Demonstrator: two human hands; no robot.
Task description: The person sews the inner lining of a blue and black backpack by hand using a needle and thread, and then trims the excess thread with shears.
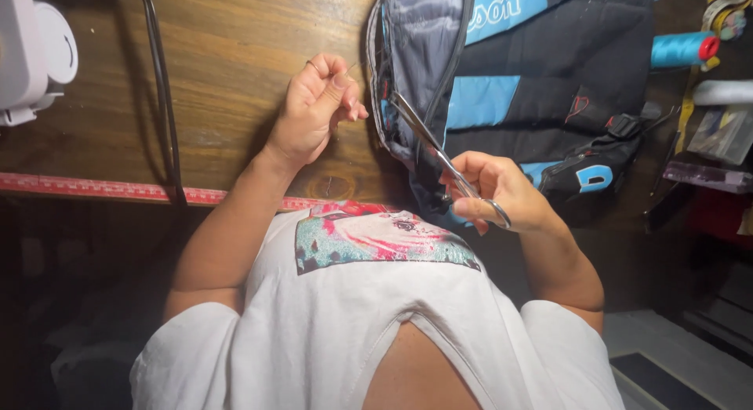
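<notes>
A black and blue bag point(549, 81) with a grey lining lies on the wooden table point(227, 73). My left hand point(314, 104) is just left of the bag's zip edge, fingers pinched together on what looks like a thin thread. My right hand point(502, 194) holds metal scissors point(439, 151) by the handle loops. Their blades point up and left and reach the bag's open edge. My white printed shirt fills the lower part of the view.
A white machine point(31, 49) stands at the top left, with a black cable point(161, 96) running down over the table. A red measuring tape point(102, 189) lines the table's front edge. A teal thread spool point(681, 49) and other tools lie at the right.
</notes>
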